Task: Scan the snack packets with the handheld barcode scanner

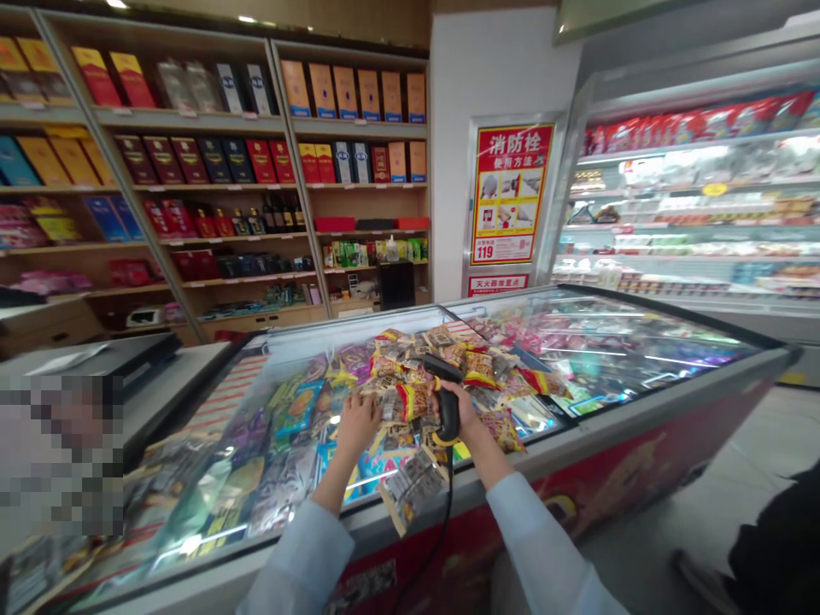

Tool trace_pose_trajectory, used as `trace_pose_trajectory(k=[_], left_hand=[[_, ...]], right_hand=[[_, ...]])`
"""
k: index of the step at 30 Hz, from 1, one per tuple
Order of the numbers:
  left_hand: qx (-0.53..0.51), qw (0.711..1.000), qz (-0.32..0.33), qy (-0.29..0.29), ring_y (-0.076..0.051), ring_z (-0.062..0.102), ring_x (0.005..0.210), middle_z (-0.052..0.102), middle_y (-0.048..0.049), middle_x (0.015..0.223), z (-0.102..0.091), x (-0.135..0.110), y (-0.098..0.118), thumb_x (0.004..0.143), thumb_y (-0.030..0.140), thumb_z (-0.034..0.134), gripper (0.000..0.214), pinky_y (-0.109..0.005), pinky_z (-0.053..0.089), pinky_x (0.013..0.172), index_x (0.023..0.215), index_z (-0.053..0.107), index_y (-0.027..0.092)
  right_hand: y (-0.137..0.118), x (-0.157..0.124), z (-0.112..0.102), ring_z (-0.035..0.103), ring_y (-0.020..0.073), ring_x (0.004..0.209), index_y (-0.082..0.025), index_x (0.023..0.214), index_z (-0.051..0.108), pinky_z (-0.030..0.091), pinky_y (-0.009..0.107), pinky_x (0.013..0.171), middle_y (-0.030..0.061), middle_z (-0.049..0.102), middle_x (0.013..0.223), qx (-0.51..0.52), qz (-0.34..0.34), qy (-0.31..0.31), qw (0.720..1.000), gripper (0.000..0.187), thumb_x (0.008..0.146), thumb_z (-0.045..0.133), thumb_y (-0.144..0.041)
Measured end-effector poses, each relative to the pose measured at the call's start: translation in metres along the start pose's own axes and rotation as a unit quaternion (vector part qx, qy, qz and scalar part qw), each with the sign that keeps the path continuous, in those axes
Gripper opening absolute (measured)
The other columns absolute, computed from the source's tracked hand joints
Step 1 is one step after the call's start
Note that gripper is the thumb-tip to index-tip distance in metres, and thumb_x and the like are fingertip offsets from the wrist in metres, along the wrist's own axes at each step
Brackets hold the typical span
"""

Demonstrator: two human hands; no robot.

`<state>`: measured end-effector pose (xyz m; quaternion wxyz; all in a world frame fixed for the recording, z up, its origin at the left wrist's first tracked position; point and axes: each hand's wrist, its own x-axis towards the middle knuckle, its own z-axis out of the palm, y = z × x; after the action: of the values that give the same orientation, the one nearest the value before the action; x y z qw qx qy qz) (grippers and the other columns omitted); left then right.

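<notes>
My right hand (pixel 465 410) is wrapped round the handle of a black barcode scanner (pixel 448 413) with yellow trim. Its head points left over a heap of small snack bags, and its cable runs down past the freezer's front edge. Fingers apart, my left hand (pixel 360 420) rests on the left side of the heap, touching packets. Between the hands lies a red and yellow snack bag (pixel 413 401). A grey and tan snack packet (pixel 415 489) lies at the front edge, below the scanner. The heap sits on the glass lid of a chest freezer (pixel 615 427).
Colourful frozen packs (pixel 298 408) show through the glass. More packets (pixel 172 457) lie on the left end. A counter (pixel 185 380) stands at left, boxed-goods shelves (pixel 359 184) behind, a chilled display (pixel 692 205) at right. A person's dark clothing (pixel 781 538) appears lower right.
</notes>
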<state>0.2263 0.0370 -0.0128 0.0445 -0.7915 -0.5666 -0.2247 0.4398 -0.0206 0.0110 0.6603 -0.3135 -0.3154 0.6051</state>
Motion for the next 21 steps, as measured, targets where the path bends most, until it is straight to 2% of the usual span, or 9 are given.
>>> trace_pose_trajectory(k=[4, 7, 10, 12, 13, 14, 17, 19, 21], left_hand=[[0.026, 0.997, -0.058, -0.039, -0.035, 0.042, 0.114, 0.053, -0.0168, 0.122, -0.009, 0.002, 0.010, 0.081, 0.045, 0.044, 0.046, -0.047, 0.034, 0.090, 0.114, 0.060, 0.019], [0.006, 0.998, -0.051, -0.041, -0.035, 0.044, 0.113, 0.055, -0.0197, 0.118, -0.010, 0.008, 0.009, 0.075, 0.035, 0.051, 0.043, -0.046, 0.033, 0.090, 0.112, 0.061, 0.015], [-0.102, 0.994, -0.045, 0.020, -0.032, 0.045, 0.115, 0.057, -0.0178, 0.116, -0.010, 0.016, 0.000, 0.072, 0.026, 0.053, 0.042, -0.046, 0.030, 0.097, 0.111, 0.062, 0.014], [-0.251, 0.961, -0.065, 0.093, -0.028, 0.045, 0.116, 0.057, -0.0132, 0.117, -0.011, 0.021, -0.005, 0.071, 0.025, 0.055, 0.041, -0.044, 0.030, 0.100, 0.111, 0.061, 0.018], [-0.347, 0.926, -0.082, 0.124, -0.026, 0.047, 0.116, 0.057, -0.0105, 0.117, -0.012, 0.023, -0.006, 0.071, 0.026, 0.056, 0.040, -0.041, 0.032, 0.099, 0.111, 0.061, 0.020], [-0.451, 0.875, -0.104, 0.143, -0.023, 0.049, 0.112, 0.058, -0.0080, 0.115, -0.012, 0.025, -0.006, 0.072, 0.028, 0.057, 0.038, -0.038, 0.035, 0.097, 0.109, 0.061, 0.022], [-0.722, 0.657, -0.175, 0.129, -0.015, 0.060, 0.089, 0.064, -0.0026, 0.100, -0.015, 0.027, -0.001, 0.073, 0.030, 0.058, 0.029, -0.028, 0.046, 0.078, 0.100, 0.062, 0.023], [-0.819, 0.528, -0.198, 0.105, -0.011, 0.060, 0.072, 0.065, 0.0001, 0.087, -0.018, 0.027, 0.003, 0.073, 0.028, 0.057, 0.020, -0.025, 0.048, 0.069, 0.091, 0.063, 0.020], [-0.864, 0.454, -0.202, 0.088, -0.010, 0.059, 0.065, 0.065, 0.0010, 0.078, -0.022, 0.025, 0.005, 0.073, 0.027, 0.056, 0.016, -0.025, 0.048, 0.065, 0.084, 0.062, 0.018]], right_hand=[[0.001, 0.000, -0.002, 0.062, 0.0175, 0.074, -0.012, 0.096, 0.063, 0.052, 0.028, 0.062, 0.0064, 0.065, 0.090, -0.008, -0.003, 0.002, 1.000, 0.027, 0.085, 0.054, -0.036], [0.001, 0.000, -0.002, 0.061, 0.0187, 0.085, -0.015, 0.108, 0.058, 0.052, 0.035, 0.071, 0.0072, 0.061, 0.104, -0.026, -0.006, 0.005, 1.000, 0.028, 0.087, 0.053, -0.033], [-0.002, -0.001, -0.003, 0.058, 0.0213, 0.097, -0.016, 0.118, 0.052, 0.050, 0.042, 0.080, 0.0093, 0.055, 0.117, -0.034, -0.008, 0.005, 0.999, 0.033, 0.088, 0.053, -0.030], [-0.004, -0.002, -0.005, 0.058, 0.0216, 0.097, -0.016, 0.117, 0.053, 0.050, 0.042, 0.080, 0.0093, 0.055, 0.117, -0.040, -0.004, 0.003, 0.999, 0.033, 0.088, 0.054, -0.031], [-0.005, -0.002, -0.006, 0.058, 0.0214, 0.097, -0.016, 0.117, 0.053, 0.050, 0.042, 0.080, 0.0092, 0.055, 0.117, -0.043, 0.000, 0.000, 0.999, 0.033, 0.088, 0.053, -0.031], [-0.005, -0.003, -0.006, 0.058, 0.0214, 0.097, -0.017, 0.117, 0.053, 0.050, 0.042, 0.080, 0.0092, 0.055, 0.117, -0.045, 0.004, -0.004, 0.999, 0.032, 0.088, 0.053, -0.031], [-0.006, -0.007, -0.008, 0.058, 0.0213, 0.097, -0.016, 0.117, 0.053, 0.050, 0.042, 0.080, 0.0093, 0.055, 0.117, -0.051, 0.016, -0.015, 0.998, 0.033, 0.088, 0.053, -0.031], [-0.005, -0.009, -0.009, 0.058, 0.0213, 0.097, -0.016, 0.117, 0.053, 0.050, 0.042, 0.080, 0.0095, 0.055, 0.117, -0.053, 0.023, -0.020, 0.998, 0.033, 0.087, 0.054, -0.031], [-0.004, -0.010, -0.010, 0.058, 0.0213, 0.098, -0.016, 0.118, 0.052, 0.050, 0.042, 0.080, 0.0094, 0.055, 0.118, -0.055, 0.027, -0.024, 0.998, 0.033, 0.088, 0.054, -0.030]])
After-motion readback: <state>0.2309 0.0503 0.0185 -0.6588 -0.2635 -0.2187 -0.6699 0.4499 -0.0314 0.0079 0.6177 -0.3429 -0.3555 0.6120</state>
